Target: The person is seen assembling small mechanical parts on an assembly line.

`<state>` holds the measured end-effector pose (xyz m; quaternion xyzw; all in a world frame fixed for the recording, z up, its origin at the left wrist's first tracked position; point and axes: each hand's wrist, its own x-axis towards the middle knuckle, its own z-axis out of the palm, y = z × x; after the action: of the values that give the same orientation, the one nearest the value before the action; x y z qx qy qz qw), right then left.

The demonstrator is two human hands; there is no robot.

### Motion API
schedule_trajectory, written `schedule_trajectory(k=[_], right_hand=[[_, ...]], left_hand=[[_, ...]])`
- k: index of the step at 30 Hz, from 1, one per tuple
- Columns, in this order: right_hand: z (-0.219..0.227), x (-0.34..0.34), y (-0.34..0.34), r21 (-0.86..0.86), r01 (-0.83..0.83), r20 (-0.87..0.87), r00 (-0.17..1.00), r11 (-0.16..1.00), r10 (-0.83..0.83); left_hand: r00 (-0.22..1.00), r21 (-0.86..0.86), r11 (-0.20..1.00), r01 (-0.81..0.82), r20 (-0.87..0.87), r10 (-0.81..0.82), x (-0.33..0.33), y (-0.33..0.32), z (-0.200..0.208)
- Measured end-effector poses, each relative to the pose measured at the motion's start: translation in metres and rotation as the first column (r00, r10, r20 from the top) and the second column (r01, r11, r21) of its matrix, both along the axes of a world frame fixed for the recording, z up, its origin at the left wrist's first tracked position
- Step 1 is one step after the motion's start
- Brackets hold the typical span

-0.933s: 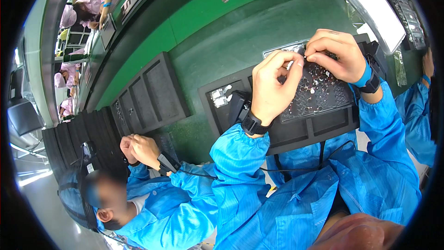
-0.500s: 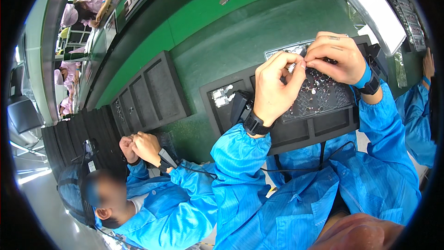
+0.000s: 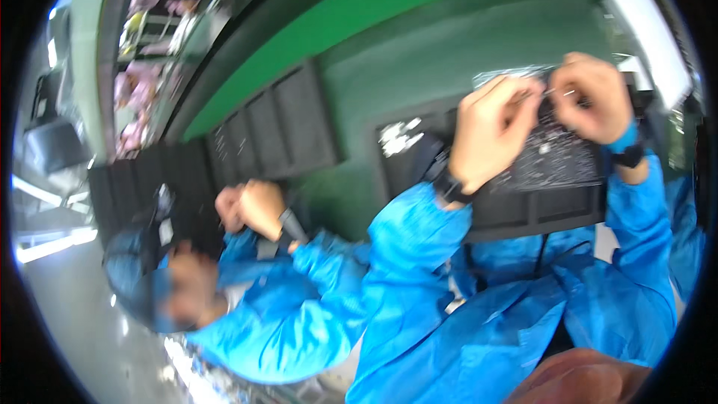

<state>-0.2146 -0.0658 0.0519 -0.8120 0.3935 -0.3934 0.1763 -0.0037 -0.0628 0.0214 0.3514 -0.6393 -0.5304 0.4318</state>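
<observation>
Above the far edge of the black foam tray (image 3: 516, 213), our left hand (image 3: 490, 133) and our right hand (image 3: 594, 101) stand slightly apart, with a narrow gap between their fingertips. Half a second ago those fingertips met; now they have separated, and the right hand's fingertips close on a small shiny piece (image 3: 570, 93), too blurred for us to identify. The left hand's thumb and forefinger draw together as in a pinch, but we cannot tell whether they hold anything. We judge that the two-handed hold is broken off and that the shiny piece now rests with the right hand alone. Our view has also swung, so everything sits further to the right and smears.

Below the hands, the clear tray (image 3: 557, 161) with its scattered tiny parts lies inside the foam tray, above the foam's near-edge compartments. Pale silvery pieces (image 3: 400, 137) lie at the foam tray's far left corner. Across the green tabletop (image 3: 422, 60), left of our tray, lies a second black tray (image 3: 280, 123), with a blue-jacketed co-worker (image 3: 277, 329) beside it.
</observation>
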Motion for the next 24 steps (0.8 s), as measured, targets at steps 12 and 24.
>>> schedule_trajectory(k=[12,24], right_hand=[[-0.007,0.005,-0.005,0.088,-0.007,-0.039,0.999,0.996,0.011],[-0.012,0.002,-0.003,0.120,0.026,-0.048,0.999,0.992,-0.020]], left_hand=[[0.995,0.113,0.989,-0.097,0.031,0.094,0.006,0.001,-0.001],[0.994,0.110,0.989,-0.102,-0.016,0.105,0.002,0.002,-0.007]])
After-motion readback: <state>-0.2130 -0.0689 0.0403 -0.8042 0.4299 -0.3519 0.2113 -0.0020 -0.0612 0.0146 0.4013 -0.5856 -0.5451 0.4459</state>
